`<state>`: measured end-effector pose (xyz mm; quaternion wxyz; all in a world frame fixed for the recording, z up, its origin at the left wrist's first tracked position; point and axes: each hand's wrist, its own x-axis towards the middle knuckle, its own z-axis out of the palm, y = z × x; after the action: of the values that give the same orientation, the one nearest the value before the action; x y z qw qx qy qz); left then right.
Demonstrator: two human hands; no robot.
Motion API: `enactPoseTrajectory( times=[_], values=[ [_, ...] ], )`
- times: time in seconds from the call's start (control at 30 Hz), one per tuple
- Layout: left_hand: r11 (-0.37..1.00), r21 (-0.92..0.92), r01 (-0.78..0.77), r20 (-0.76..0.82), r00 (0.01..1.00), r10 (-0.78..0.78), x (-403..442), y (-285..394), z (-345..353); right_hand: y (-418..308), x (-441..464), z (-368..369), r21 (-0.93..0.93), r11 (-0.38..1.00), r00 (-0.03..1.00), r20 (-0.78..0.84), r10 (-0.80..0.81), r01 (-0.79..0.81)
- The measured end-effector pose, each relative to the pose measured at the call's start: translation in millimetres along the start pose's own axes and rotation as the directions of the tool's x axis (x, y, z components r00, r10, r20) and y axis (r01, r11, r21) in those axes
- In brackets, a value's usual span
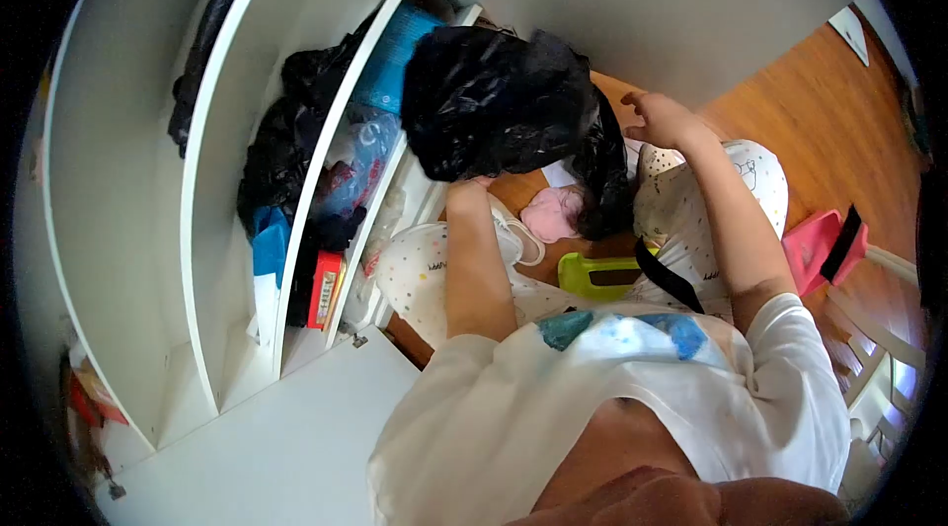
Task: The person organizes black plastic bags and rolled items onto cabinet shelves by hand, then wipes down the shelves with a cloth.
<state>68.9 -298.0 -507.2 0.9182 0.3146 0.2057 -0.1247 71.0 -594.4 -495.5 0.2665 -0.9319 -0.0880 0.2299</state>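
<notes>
A large black plastic bag [494, 101] hangs bunched in front of the shelves, its loose end trailing down on the right. My left hand [476, 181] is at the bag's lower edge and grips it from beneath; the bag covers most of the fingers. To the right of the bag, above my knee, my right hand [664, 121] is held with fingers apart and bent, nothing in it. Beneath the bag's trailing end a pink cloth-like item [553, 214] lies on the floor, near a green plastic item with a handle slot [578, 274].
A white shelf unit [202, 180] on the left holds more black bags [272, 156], a blue basket-like container [395, 57], clear plastic packaging [365, 156] and a red box [324, 289]. An open white door [267, 437] is below. A pink dustpan-like item [815, 249] lies right, on the wooden floor [790, 121].
</notes>
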Motion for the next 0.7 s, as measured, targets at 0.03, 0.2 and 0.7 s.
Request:
enactPoseTrajectory(
  times=[0.03,0.2,0.7],
  values=[
    [0.998,-0.041,-0.039,0.054,0.998,0.042,-5,6,4,-4,-4,-1,-0.014,1.000,1.000,-0.017,-0.002,0.002],
    [0.988,-0.079,-0.135,0.223,0.963,0.149,-15,16,8,-44,-27,-9,0.167,0.938,0.933,-0.252,-0.257,0.303],
    [0.942,0.134,-0.306,0.355,0.903,0.243,-40,9,-31,-82,-54,3,0.398,0.539,0.670,-0.469,-0.575,0.742]
  ],
)
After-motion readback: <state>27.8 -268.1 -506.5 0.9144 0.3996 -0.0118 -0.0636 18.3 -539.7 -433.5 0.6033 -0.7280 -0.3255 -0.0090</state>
